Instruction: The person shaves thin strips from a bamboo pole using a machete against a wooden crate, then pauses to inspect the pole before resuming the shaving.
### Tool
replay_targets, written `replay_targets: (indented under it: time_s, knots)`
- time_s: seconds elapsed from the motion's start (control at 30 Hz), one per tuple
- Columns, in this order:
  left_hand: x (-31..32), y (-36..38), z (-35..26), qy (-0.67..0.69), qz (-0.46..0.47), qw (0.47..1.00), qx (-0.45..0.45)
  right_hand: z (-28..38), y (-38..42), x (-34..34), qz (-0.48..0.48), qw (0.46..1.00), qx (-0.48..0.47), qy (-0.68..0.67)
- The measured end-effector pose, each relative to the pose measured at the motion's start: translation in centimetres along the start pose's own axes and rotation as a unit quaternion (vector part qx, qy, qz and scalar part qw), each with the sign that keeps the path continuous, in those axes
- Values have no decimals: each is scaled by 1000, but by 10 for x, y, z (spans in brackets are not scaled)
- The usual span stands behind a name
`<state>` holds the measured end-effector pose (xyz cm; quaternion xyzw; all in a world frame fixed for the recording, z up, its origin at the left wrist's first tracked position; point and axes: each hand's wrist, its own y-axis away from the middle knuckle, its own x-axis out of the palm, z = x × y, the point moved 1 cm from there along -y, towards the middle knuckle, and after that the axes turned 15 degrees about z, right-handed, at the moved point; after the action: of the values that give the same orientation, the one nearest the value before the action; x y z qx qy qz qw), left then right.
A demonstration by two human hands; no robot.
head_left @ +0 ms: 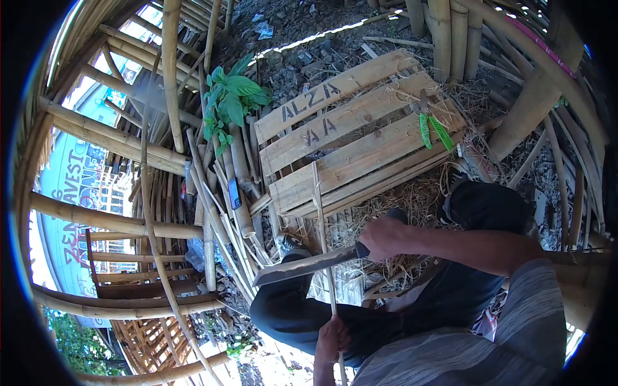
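My right hand (pixel 385 238) is closed around the dark handle of a machete (pixel 302 265), whose broad blade points left across my knee. The blade crosses a thin bamboo strip (pixel 326 257) about midway along its length. Low in the view, my left hand (pixel 332 338) is wrapped round the lower part of that strip. The strip's upper end overlaps the front slats of a wooden crate (pixel 347 138) with stencilled letters. On the crate's right side lies a tool with green handles (pixel 436 132), among wood shavings.
Bamboo shavings (pixel 405 193) litter the ground beside the crate. A leafy plant (pixel 233 100) grows at its left, near cut bamboo poles. A small dark-blue device (pixel 234 193) rests on the bamboo. Bamboo railings (pixel 116 215) stand at left, and a thick post (pixel 528 116) leans at right.
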<state>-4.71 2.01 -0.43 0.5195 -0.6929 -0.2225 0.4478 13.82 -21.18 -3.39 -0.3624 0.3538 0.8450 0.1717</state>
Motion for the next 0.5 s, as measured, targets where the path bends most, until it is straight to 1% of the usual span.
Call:
replay_targets:
  time_s: [0.03, 0.1, 0.13, 0.2, 0.27, 0.33, 0.4, 0.43, 0.47, 0.5]
  knots:
    - [2, 2, -1, 15, 12, 1000, -5, -5, -2, -2, -1, 1000, 0, -3]
    - [2, 4, 0, 33, 24, 999, -10, -26, -5, -16, -58, 994, 64, -64]
    - [1, 3, -1, 51, 39, 998, -6, -37, -8, -19, -58, 994, 65, -64]
    - [0, 3, -6, 65, 54, 996, -1, -54, -14, -22, -102, 983, 135, -68]
    - [5, -3, -18, 63, 65, 996, -11, -44, -2, -34, -102, 982, 138, -83]
    - [2, -5, -21, 65, 82, 994, -13, -39, 4, -32, -98, 979, 143, -103]
    - [1, -6, -22, 66, 93, 993, -20, -37, 4, -20, -65, 989, 113, -69]
    - [2, -7, -23, 47, 76, 996, -15, -30, 8, -18, -76, 994, 79, -22]
    - [3, -8, -23, 28, 59, 998, -10, -25, 9, -17, -75, 994, 80, -23]
    - [4, -8, -21, 29, 58, 998, -11, -20, 10, -17, -57, 997, 56, -4]
